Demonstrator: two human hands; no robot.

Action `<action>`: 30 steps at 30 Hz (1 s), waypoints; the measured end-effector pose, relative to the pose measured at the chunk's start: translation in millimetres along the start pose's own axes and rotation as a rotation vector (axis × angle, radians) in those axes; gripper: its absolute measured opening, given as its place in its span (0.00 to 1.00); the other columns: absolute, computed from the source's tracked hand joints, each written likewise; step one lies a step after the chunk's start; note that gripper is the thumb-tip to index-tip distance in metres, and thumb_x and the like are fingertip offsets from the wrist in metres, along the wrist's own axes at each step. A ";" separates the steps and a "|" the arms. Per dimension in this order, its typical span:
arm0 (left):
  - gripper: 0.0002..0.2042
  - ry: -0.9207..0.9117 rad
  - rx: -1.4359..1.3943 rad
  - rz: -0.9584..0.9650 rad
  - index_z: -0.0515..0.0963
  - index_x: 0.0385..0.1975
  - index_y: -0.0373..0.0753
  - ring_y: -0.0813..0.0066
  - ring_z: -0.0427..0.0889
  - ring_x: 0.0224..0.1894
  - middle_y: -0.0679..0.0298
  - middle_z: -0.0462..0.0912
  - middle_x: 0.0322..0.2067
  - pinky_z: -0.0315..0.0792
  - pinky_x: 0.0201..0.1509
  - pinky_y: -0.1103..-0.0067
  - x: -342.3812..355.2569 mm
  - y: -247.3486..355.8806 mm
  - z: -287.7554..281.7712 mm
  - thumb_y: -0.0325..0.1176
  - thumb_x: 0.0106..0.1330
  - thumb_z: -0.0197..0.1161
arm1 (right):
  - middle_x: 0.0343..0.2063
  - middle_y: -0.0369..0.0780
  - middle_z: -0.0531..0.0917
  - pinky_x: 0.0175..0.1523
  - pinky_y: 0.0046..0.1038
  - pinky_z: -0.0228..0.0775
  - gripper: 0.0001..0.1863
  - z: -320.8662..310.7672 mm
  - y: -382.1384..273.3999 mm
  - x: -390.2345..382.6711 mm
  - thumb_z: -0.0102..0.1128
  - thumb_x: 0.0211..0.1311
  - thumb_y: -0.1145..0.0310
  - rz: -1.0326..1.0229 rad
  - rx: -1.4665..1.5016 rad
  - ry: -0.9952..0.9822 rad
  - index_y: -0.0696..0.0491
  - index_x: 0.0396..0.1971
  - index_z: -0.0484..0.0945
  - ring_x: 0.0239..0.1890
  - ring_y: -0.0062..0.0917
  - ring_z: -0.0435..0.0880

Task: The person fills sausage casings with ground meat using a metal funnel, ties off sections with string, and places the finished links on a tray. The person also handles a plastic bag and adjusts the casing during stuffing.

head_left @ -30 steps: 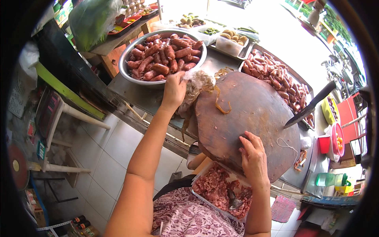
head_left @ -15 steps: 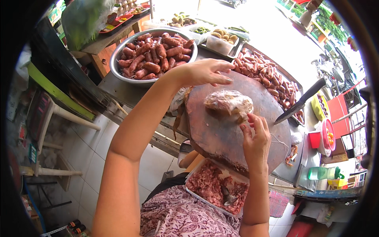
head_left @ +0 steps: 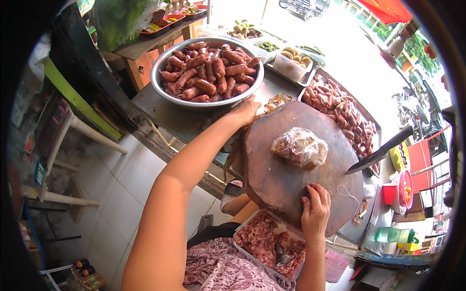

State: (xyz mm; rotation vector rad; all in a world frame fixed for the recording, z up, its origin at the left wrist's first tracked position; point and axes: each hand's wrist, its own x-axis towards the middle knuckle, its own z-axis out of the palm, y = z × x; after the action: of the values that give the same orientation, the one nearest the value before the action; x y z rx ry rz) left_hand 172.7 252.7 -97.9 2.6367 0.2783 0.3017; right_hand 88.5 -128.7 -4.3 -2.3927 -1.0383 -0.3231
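A lump wrapped in clear plastic (head_left: 301,148) sits on the round wooden chopping block (head_left: 291,184); neither hand touches it. My left hand (head_left: 244,112) is beyond the block's left edge, beside the steel basin. Its fingers are bent together near some brownish dry strips (head_left: 277,101), and what they hold, if anything, is hidden. On the near part of the block, my right hand (head_left: 317,206) rests with loosely bent fingers and nothing in it. A large dark knife (head_left: 381,149) stands tilted at the block's right side. White string (head_left: 348,191) lies close to it.
The steel basin (head_left: 156,77) holds many sausages. Smaller linked sausages (head_left: 335,104) fill a tray behind the block. A plastic tub of minced meat (head_left: 257,228) with a spoon sits before me. Potatoes in a container (head_left: 291,68) stand farther back. A green bottle (head_left: 395,234) lies at right.
My left hand has moved from above the wrapped lump to the block's left edge, near the basin. My right hand has left the lump and come down onto the block. The view has shifted.
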 end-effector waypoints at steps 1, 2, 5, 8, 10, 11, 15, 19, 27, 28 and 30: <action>0.12 -0.088 0.083 -0.034 0.80 0.45 0.33 0.45 0.74 0.60 0.44 0.78 0.49 0.69 0.64 0.62 5.9 -0.7 1.1 0.27 0.64 0.57 | 0.49 0.47 0.81 0.60 0.40 0.68 0.16 0.6 0.6 -0.3 0.64 0.56 0.78 0.016 0.017 0.003 0.61 0.46 0.80 0.53 0.44 0.78; 0.12 -0.140 0.222 0.047 0.82 0.42 0.33 0.47 0.77 0.59 0.42 0.80 0.52 0.72 0.64 0.61 8.9 -0.8 1.1 0.23 0.64 0.54 | 0.49 0.47 0.81 0.60 0.40 0.69 0.16 0.9 0.9 -0.6 0.64 0.57 0.78 0.036 0.036 0.002 0.61 0.46 0.80 0.53 0.44 0.78; 0.09 -0.097 0.183 0.001 0.83 0.39 0.33 0.49 0.82 0.51 0.47 0.84 0.41 0.76 0.58 0.63 10.8 3.7 -2.4 0.24 0.63 0.57 | 0.49 0.47 0.81 0.60 0.39 0.69 0.15 0.3 1.7 -0.7 0.64 0.57 0.78 0.056 0.059 0.008 0.60 0.46 0.81 0.53 0.43 0.78; 0.05 0.135 -0.107 0.103 0.80 0.34 0.32 0.50 0.85 0.40 0.48 0.85 0.35 0.78 0.45 0.67 8.2 12.5 -10.2 0.21 0.60 0.62 | 0.49 0.47 0.81 0.60 0.39 0.69 0.15 0.3 2.1 -1.6 0.64 0.57 0.78 0.046 0.056 0.014 0.60 0.46 0.81 0.53 0.43 0.78; 0.02 0.106 -0.491 0.100 0.76 0.34 0.31 0.70 0.82 0.30 0.55 0.83 0.30 0.76 0.34 0.76 9.4 22.2 -21.1 0.19 0.63 0.60 | 0.49 0.47 0.82 0.60 0.39 0.69 0.15 0.1 1.7 -1.8 0.65 0.57 0.77 0.050 0.061 0.024 0.60 0.45 0.81 0.53 0.43 0.78; 0.02 0.055 -0.575 0.083 0.76 0.34 0.31 0.73 0.81 0.29 0.57 0.83 0.30 0.76 0.34 0.77 10.2 29.4 -27.5 0.19 0.64 0.60 | 0.49 0.47 0.82 0.60 0.39 0.68 0.15 0.5 1.4 -2.1 0.65 0.57 0.77 0.055 0.062 0.029 0.60 0.45 0.81 0.53 0.43 0.78; 0.01 -0.019 -0.932 0.154 0.76 0.37 0.32 0.78 0.79 0.29 0.60 0.84 0.30 0.76 0.33 0.80 15.5 74.2 -59.6 0.20 0.69 0.58 | 0.49 0.47 0.82 0.60 0.40 0.69 0.14 1.5 0.5 -2.9 0.64 0.57 0.77 0.051 0.080 0.046 0.61 0.44 0.82 0.53 0.44 0.79; 0.02 -0.076 -1.240 0.267 0.79 0.34 0.29 0.80 0.80 0.26 0.60 0.84 0.27 0.74 0.28 0.81 9.8 129.7 -88.4 0.20 0.67 0.61 | 0.49 0.47 0.82 0.60 0.40 0.69 0.14 2.3 0.6 -4.3 0.64 0.57 0.77 0.054 0.092 0.048 0.60 0.44 0.82 0.53 0.44 0.79; 0.08 -0.278 -0.946 0.285 0.83 0.30 0.29 0.84 0.78 0.24 0.66 0.83 0.24 0.74 0.30 0.83 -59.1 172.1 -99.3 0.26 0.70 0.62 | 0.49 0.48 0.82 0.60 0.39 0.69 0.17 0.6 4.0 -1.7 0.67 0.57 0.75 0.049 0.106 0.069 0.59 0.47 0.80 0.53 0.45 0.79; 0.08 -0.307 -0.957 0.297 0.83 0.30 0.29 0.84 0.78 0.24 0.66 0.83 0.25 0.74 0.30 0.82 -68.6 177.0 -97.4 0.26 0.69 0.62 | 0.50 0.46 0.83 0.61 0.37 0.69 0.18 -0.4 2.3 0.2 0.68 0.59 0.73 0.184 0.193 0.056 0.58 0.50 0.80 0.54 0.39 0.79; 0.07 -0.373 -0.975 0.321 0.83 0.31 0.29 0.83 0.77 0.24 0.67 0.83 0.25 0.74 0.31 0.81 -84.8 188.8 -94.7 0.26 0.69 0.63 | 0.50 0.44 0.83 0.61 0.35 0.68 0.19 -3.1 -3.5 4.5 0.69 0.59 0.72 0.310 0.699 0.207 0.57 0.51 0.80 0.56 0.32 0.79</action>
State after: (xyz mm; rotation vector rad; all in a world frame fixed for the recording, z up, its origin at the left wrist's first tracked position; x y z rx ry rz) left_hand 94.2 108.1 59.5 1.6992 -0.3474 0.0142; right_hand 88.9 -125.6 1.4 -1.7962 -0.5461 -0.0696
